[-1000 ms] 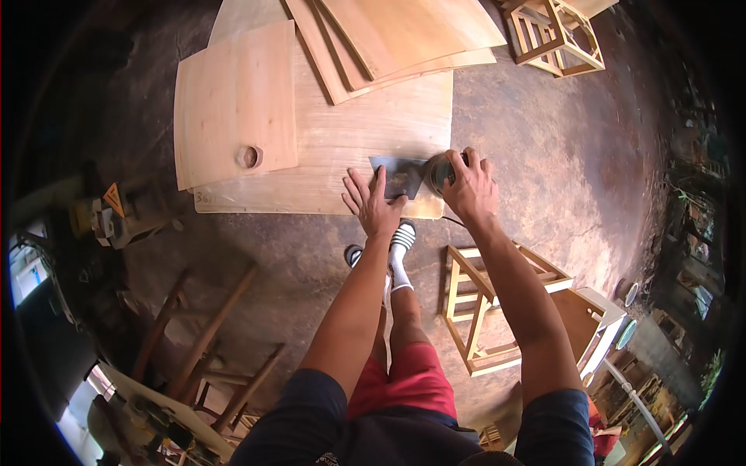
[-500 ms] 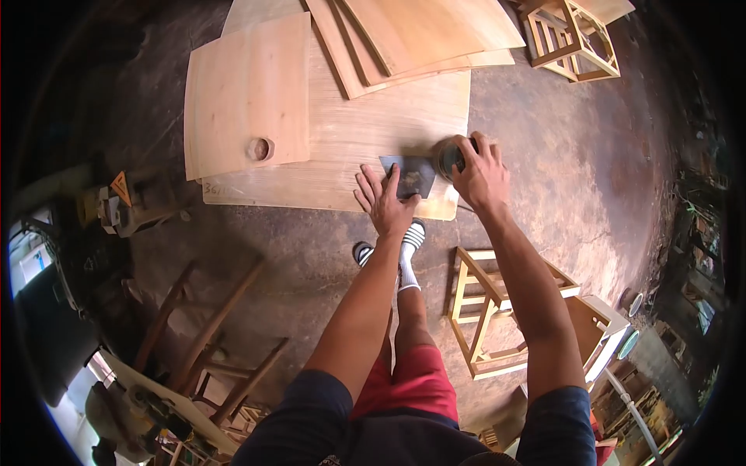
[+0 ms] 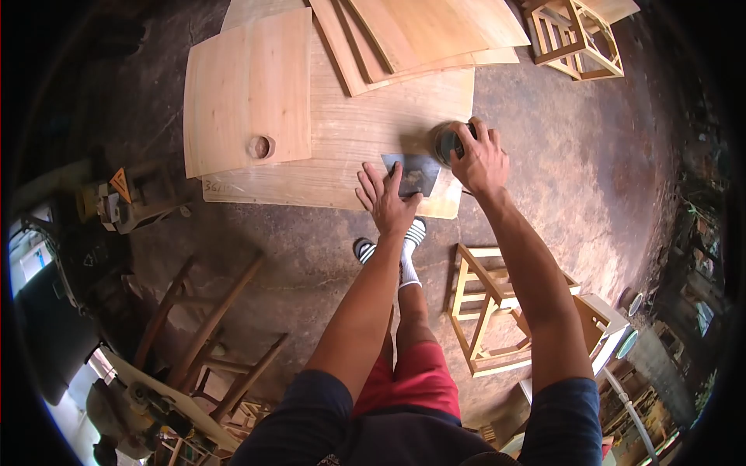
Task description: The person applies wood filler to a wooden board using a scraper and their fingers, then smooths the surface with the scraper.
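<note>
My left hand (image 3: 388, 196), fingers spread, rests at the near edge of a large plywood sheet (image 3: 365, 140). Its thumb and index finger lie over a thin dark grey four-sided piece (image 3: 416, 175), pressed to the plywood. A round dark tool that looks like an orbital sander (image 3: 446, 146) is under my right hand (image 3: 482, 159), whose fingers wrap over its top. A thin cord shows below that wrist. The sander is at the plywood's right edge, just right of the grey piece.
A smaller board (image 3: 249, 93) lies at left, with a small round ring (image 3: 260, 147) on it. Several boards (image 3: 435, 39) are stacked at the far side. Wooden frames stand at right (image 3: 489, 311) and far right (image 3: 579, 39); a dark wooden chair (image 3: 206, 326) is at lower left.
My right hand has moved the sander slightly farther from me. The left hand stays on the grey piece, which shows a little more of its surface. The view has shifted slightly.
</note>
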The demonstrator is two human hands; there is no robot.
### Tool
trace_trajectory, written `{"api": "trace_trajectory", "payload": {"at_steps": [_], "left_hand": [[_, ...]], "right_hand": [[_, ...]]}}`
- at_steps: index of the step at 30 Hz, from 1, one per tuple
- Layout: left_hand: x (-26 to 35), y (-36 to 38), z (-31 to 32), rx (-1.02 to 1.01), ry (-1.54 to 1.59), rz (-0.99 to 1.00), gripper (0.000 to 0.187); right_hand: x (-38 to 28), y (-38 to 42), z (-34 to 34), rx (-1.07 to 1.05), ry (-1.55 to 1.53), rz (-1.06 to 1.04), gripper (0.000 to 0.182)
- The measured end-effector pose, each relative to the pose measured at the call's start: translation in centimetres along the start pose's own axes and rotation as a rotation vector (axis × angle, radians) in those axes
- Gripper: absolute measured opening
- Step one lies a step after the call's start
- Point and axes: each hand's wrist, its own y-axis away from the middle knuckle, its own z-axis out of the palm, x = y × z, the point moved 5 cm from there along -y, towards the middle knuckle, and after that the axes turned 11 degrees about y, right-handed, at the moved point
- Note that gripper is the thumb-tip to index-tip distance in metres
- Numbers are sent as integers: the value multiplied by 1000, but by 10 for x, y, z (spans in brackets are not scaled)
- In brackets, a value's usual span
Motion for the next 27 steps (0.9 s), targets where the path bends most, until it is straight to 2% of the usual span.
{"api": "trace_trajectory", "payload": {"at_steps": [3,12,21,24,27], "left_hand": [[0,0,0,1,2,-4,88],[0,-2,0,-5,10,-53,118],[-4,0,4,50,-43,30,120],[-6,-1,5,24,-52,2,121],[-6,-2,5,73,22,18,124]], "right_hand": [[4,-4,1,20,-3,43,46],[1,-2,4,-27,1,-1,48],[-4,-14,-2,33,-23,64,47],[-7,-9,-1,23,-19,29,47],[-9,-3,0,6,-26,29,46]]}}
